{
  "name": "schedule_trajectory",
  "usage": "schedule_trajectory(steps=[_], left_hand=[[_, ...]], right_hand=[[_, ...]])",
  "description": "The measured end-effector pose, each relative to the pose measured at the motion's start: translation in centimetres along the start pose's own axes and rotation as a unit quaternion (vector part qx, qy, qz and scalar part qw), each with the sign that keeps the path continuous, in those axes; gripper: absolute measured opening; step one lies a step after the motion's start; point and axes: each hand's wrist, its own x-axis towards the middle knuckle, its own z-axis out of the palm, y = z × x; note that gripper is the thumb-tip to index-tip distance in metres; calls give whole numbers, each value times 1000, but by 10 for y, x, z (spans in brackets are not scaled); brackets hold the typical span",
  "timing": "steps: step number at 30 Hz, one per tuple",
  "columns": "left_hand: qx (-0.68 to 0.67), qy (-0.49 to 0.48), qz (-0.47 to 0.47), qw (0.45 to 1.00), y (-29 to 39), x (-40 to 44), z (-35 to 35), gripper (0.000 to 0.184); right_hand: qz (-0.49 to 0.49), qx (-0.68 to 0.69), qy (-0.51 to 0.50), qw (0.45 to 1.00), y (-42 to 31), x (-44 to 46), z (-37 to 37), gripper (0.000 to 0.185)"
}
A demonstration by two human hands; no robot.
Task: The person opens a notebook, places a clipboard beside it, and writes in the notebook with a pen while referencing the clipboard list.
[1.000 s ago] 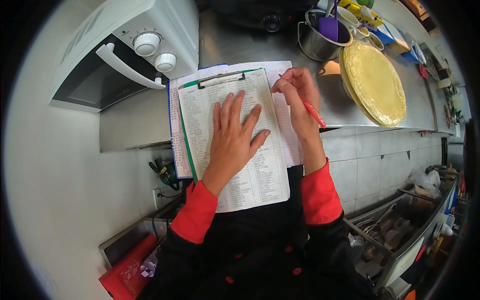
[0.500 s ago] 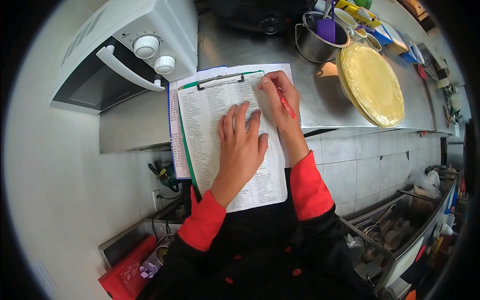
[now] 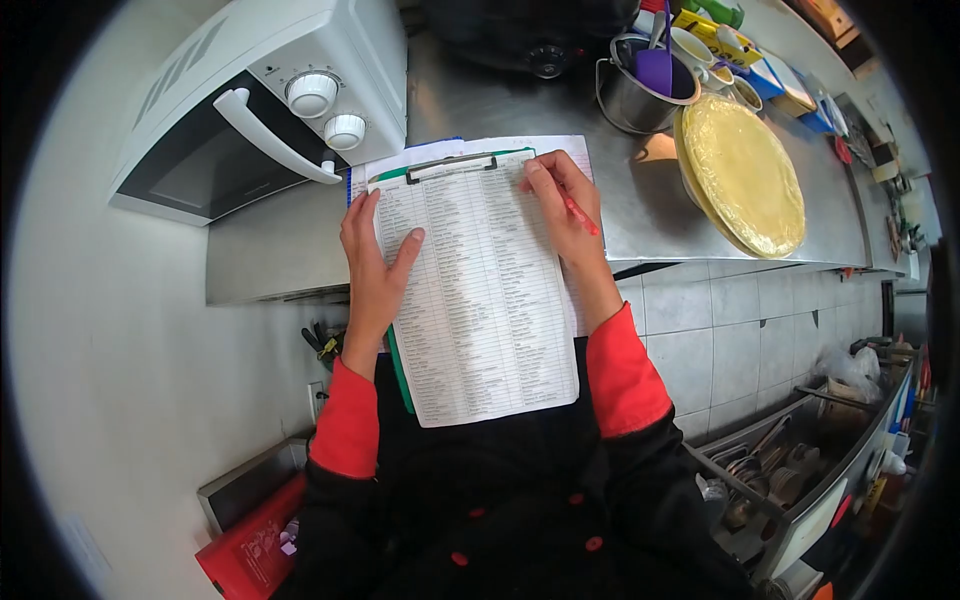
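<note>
- Clipboard: mid-view, near end of counter, its lower part out past the counter edge toward the person's torso; clip at top, far end.
- Printed sheet under clip: dense cols of small text, too small to read; covers most of board, green edge showing on L.
- L hand: at L edge of sheet, unclenched, thumb spread onto the page, fingers along the edge nr top L corner. Can't tell if any fingertips tuck under board.
- Just changed: L hand was flat over the middle of the sheet ½ sec ago; now it's off to the side. Means middle cols are uncovered, page can be read nearly whole, & board looks steadied from L side.
- R hand: grasping red pen, at top R edge of sheet. Tip hidden by fingers, so can't tell if it's touching paper. Approx same spot as ½ sec ago; 1 sec ago it was further R, off the sheet.
- Loose papers: under board, sticking out at top & R.
- Counter: steel. Microwave L of board; dark appliance behind; metal pail w/ purple utensil far R; wrapped yellow rounds stacked, nearer than pail.
</note>
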Motion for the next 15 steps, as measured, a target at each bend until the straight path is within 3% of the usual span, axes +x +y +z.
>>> schedule_trajectory(steps=[5,11,14,15], left_hand=[[36,-30,-2,999,-4,3,-1,69],[34,-32,15,999,3,7,-1,69],[147,-11,62,987,45,14,-5,60],[133,-67,89,985,57,23,-6,54]], right_hand=[[9,176,-15,984,-6,10,-2,24],[32,92,-86,991,-9,27,-9,27],[42,90,-64,993,7,27,-6,27],[42,89,-63,993,5,25,-4,27]])
